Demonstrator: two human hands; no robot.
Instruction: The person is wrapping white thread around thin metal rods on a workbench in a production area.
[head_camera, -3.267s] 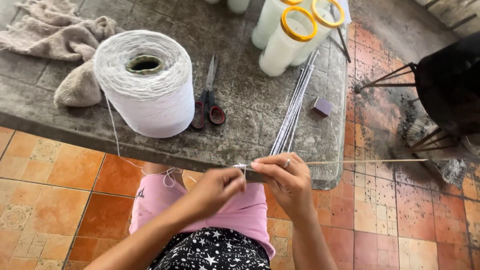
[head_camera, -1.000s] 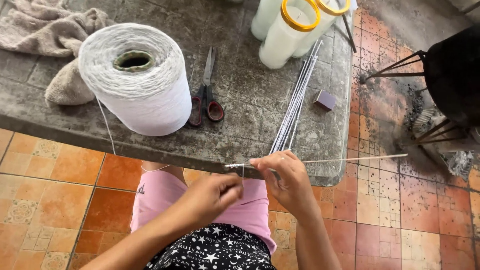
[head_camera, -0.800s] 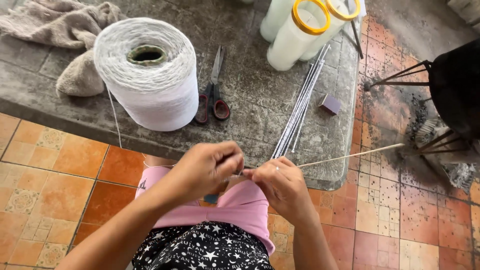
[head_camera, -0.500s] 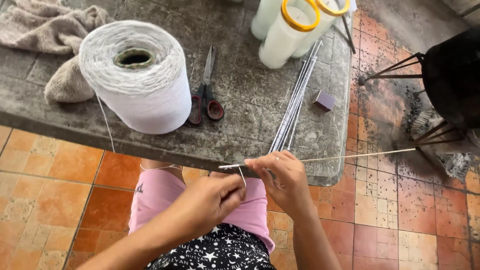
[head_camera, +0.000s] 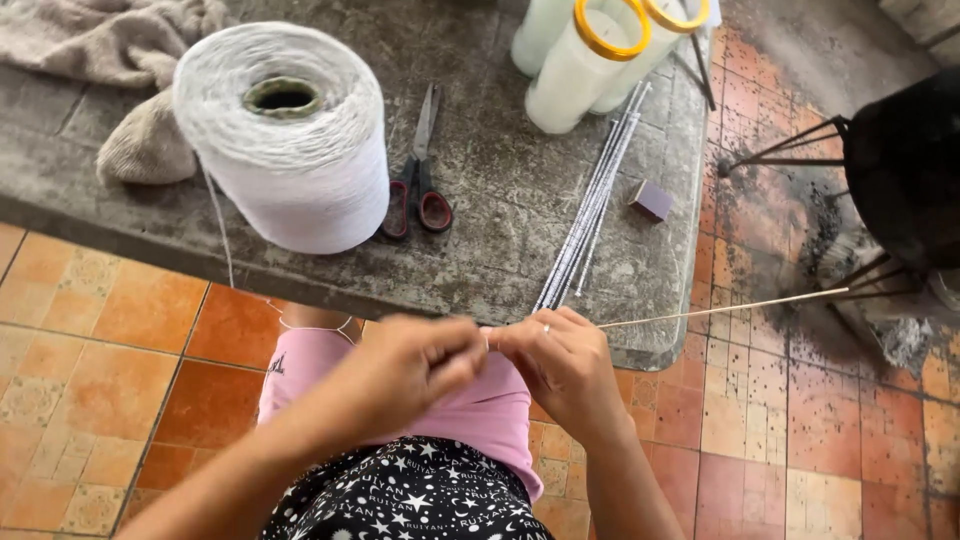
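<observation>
**Soft daylight, slight motion blur**

Even, diffuse light fills the scene with no glare. The large white cone of cotton thread (head_camera: 285, 140) casts only a faint shadow. Both hands look slightly smeared; the edges bend mildly.

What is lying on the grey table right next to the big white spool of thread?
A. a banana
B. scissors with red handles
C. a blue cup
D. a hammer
B: the metal scissors with red handles lie flat on the grey stone table, just beside the big white spool of thread.

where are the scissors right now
In the head view the scissors lie on the grey table, between the white thread cone on their left and the bundle of thin sticks.
</observation>
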